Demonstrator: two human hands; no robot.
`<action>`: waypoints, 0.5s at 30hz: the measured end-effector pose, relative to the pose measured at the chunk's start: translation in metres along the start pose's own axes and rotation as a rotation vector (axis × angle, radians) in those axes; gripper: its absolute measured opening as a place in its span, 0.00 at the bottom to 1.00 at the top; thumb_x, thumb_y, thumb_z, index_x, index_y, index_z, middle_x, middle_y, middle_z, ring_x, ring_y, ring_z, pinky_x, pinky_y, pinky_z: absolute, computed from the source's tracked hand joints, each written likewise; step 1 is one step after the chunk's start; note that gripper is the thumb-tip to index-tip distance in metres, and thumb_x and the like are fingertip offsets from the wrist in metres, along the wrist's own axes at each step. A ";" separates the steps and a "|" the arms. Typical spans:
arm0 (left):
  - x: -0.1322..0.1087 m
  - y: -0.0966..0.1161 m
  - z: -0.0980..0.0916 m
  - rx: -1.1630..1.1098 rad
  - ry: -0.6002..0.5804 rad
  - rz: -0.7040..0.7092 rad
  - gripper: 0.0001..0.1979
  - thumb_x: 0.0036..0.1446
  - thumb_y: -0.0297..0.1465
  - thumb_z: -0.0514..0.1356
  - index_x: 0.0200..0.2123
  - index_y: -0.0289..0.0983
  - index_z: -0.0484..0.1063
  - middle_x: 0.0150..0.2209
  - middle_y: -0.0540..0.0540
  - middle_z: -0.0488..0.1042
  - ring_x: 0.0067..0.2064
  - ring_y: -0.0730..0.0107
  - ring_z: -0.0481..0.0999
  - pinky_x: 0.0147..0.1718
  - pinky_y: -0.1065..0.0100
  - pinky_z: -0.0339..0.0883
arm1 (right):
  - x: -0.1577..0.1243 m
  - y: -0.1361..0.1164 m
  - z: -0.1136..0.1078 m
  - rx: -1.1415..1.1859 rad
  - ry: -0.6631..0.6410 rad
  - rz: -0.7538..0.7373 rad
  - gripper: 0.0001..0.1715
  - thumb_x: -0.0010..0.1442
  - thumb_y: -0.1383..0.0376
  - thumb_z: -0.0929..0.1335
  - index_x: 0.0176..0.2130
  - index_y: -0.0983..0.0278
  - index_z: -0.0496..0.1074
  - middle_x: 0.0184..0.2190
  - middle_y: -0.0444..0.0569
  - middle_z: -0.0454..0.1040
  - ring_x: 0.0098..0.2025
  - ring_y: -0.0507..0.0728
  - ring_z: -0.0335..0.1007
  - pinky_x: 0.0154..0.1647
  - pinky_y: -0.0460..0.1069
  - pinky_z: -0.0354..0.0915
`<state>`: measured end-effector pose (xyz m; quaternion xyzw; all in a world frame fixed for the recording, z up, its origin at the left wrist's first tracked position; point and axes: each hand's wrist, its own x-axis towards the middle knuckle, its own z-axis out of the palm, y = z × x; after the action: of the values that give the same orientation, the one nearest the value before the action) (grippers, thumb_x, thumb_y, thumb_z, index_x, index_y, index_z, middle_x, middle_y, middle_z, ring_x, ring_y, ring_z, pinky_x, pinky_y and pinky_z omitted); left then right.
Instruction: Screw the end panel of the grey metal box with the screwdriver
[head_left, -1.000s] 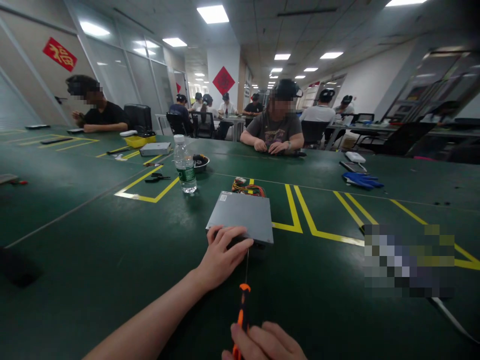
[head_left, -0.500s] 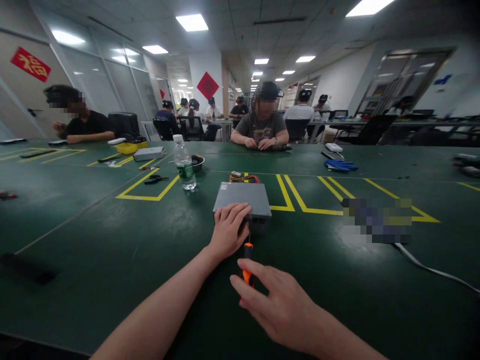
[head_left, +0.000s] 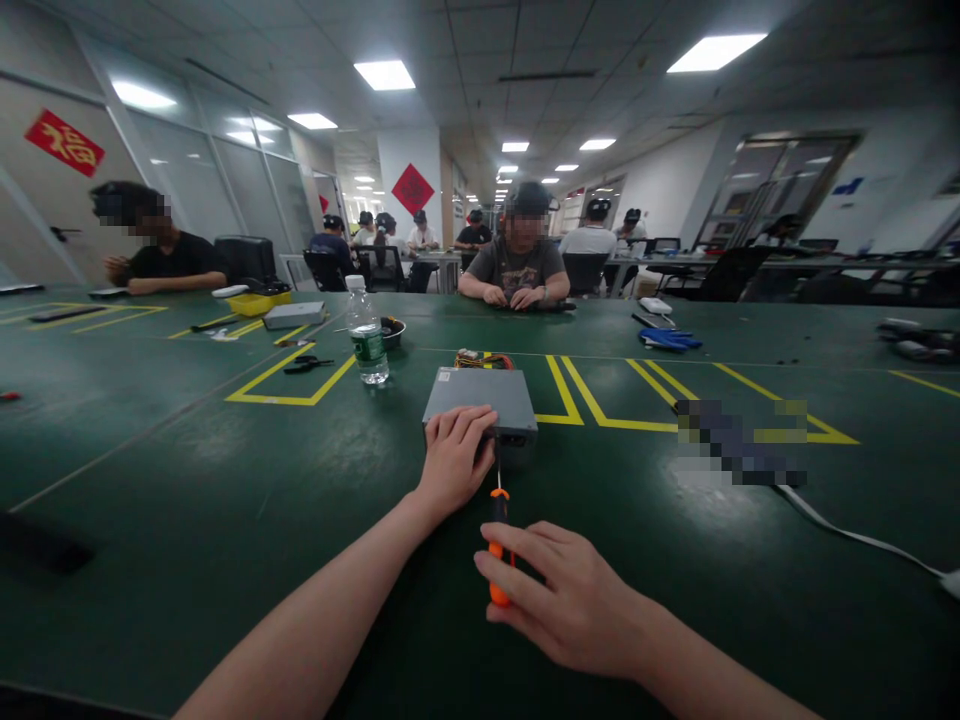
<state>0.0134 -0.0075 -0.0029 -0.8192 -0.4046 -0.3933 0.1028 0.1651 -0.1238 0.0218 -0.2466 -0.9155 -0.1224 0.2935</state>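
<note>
A grey metal computer power supply [head_left: 491, 392] lies on the green table, its cable bundle [head_left: 484, 360] at the far side. My left hand [head_left: 456, 455] grips its near left part, fingers over the top and thumb down at the near face. In my right hand [head_left: 562, 590] is a screwdriver [head_left: 499, 508] with an orange and black handle, held between fingers and thumb. Its shaft points away from me to the near face of the power supply, beside my left thumb. The tip is hidden in shadow there.
A water bottle [head_left: 367, 335] stands beyond to the left, before a small bowl [head_left: 394, 330]. Black pliers [head_left: 306, 366] lie within yellow tape. To the right are a blurred-out dark object [head_left: 739, 445] and blue gloves [head_left: 670, 340]. A person [head_left: 517, 260] sits opposite.
My right hand's fingers have shifted on the screwdriver handle, and more of its orange end shows. My left hand stays on the power supply. The view has tilted slightly.
</note>
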 end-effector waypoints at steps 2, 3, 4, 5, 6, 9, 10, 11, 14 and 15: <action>0.000 0.000 0.000 -0.014 0.001 -0.003 0.16 0.56 0.29 0.54 0.49 0.42 0.64 0.51 0.47 0.69 0.53 0.63 0.62 0.50 0.58 0.51 | -0.003 0.003 0.005 0.005 0.080 -0.004 0.11 0.60 0.61 0.63 0.38 0.67 0.66 0.41 0.57 0.73 0.32 0.52 0.71 0.31 0.48 0.66; 0.000 0.000 0.000 -0.020 -0.001 -0.005 0.16 0.56 0.29 0.54 0.49 0.42 0.64 0.51 0.47 0.68 0.53 0.63 0.62 0.50 0.58 0.51 | -0.004 0.004 0.006 0.013 0.110 0.006 0.11 0.60 0.61 0.63 0.36 0.67 0.65 0.41 0.57 0.73 0.32 0.52 0.71 0.31 0.48 0.66; 0.000 0.000 0.000 -0.024 -0.003 -0.005 0.16 0.57 0.29 0.54 0.49 0.42 0.64 0.51 0.47 0.68 0.53 0.63 0.62 0.50 0.58 0.51 | -0.005 0.004 0.007 0.024 0.126 0.024 0.11 0.60 0.59 0.63 0.35 0.67 0.64 0.41 0.57 0.73 0.32 0.53 0.71 0.32 0.48 0.66; 0.000 0.000 0.000 -0.026 -0.004 -0.003 0.16 0.57 0.29 0.53 0.49 0.42 0.64 0.52 0.48 0.68 0.53 0.63 0.62 0.50 0.58 0.51 | -0.005 0.004 0.007 0.035 0.121 0.047 0.13 0.60 0.58 0.63 0.35 0.67 0.64 0.41 0.57 0.73 0.34 0.53 0.71 0.33 0.48 0.67; 0.000 0.000 0.000 -0.027 -0.005 -0.001 0.16 0.57 0.29 0.53 0.49 0.42 0.64 0.52 0.48 0.68 0.54 0.64 0.62 0.51 0.58 0.50 | -0.005 0.003 0.005 0.044 0.095 0.071 0.14 0.61 0.57 0.62 0.37 0.67 0.65 0.42 0.56 0.73 0.35 0.54 0.71 0.34 0.49 0.67; 0.000 0.000 0.000 -0.021 -0.001 0.005 0.16 0.57 0.29 0.53 0.49 0.41 0.64 0.53 0.47 0.66 0.56 0.64 0.60 0.53 0.58 0.47 | -0.002 0.000 -0.001 0.047 -0.064 0.089 0.17 0.62 0.59 0.60 0.48 0.66 0.64 0.47 0.57 0.70 0.42 0.56 0.70 0.37 0.50 0.67; 0.000 0.000 0.000 -0.019 0.000 0.005 0.15 0.57 0.29 0.53 0.49 0.41 0.64 0.54 0.48 0.66 0.56 0.64 0.60 0.54 0.58 0.47 | -0.001 0.000 -0.002 0.040 -0.095 0.076 0.17 0.62 0.61 0.60 0.49 0.65 0.63 0.47 0.57 0.69 0.43 0.57 0.70 0.37 0.49 0.67; 0.000 0.000 0.000 -0.017 0.000 0.005 0.15 0.57 0.29 0.53 0.49 0.41 0.64 0.54 0.48 0.66 0.56 0.65 0.60 0.54 0.58 0.47 | -0.001 0.000 -0.002 0.032 -0.094 0.068 0.17 0.62 0.62 0.60 0.49 0.65 0.64 0.46 0.57 0.70 0.42 0.56 0.70 0.36 0.49 0.67; 0.001 0.000 0.000 -0.020 -0.001 -0.001 0.14 0.58 0.30 0.52 0.49 0.42 0.64 0.53 0.49 0.67 0.55 0.66 0.61 0.53 0.59 0.48 | -0.002 0.002 0.005 0.009 0.025 0.002 0.12 0.60 0.62 0.62 0.41 0.68 0.67 0.42 0.57 0.72 0.35 0.54 0.70 0.32 0.48 0.66; 0.001 0.000 0.000 -0.024 0.000 -0.003 0.14 0.58 0.30 0.52 0.49 0.42 0.64 0.52 0.49 0.68 0.55 0.66 0.62 0.53 0.59 0.48 | -0.002 0.003 0.008 0.005 0.066 -0.015 0.11 0.60 0.62 0.63 0.38 0.68 0.67 0.41 0.57 0.73 0.32 0.53 0.70 0.32 0.48 0.66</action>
<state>0.0137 -0.0070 -0.0026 -0.8198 -0.4011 -0.3981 0.0923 0.1645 -0.1192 0.0140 -0.2345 -0.9075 -0.1303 0.3234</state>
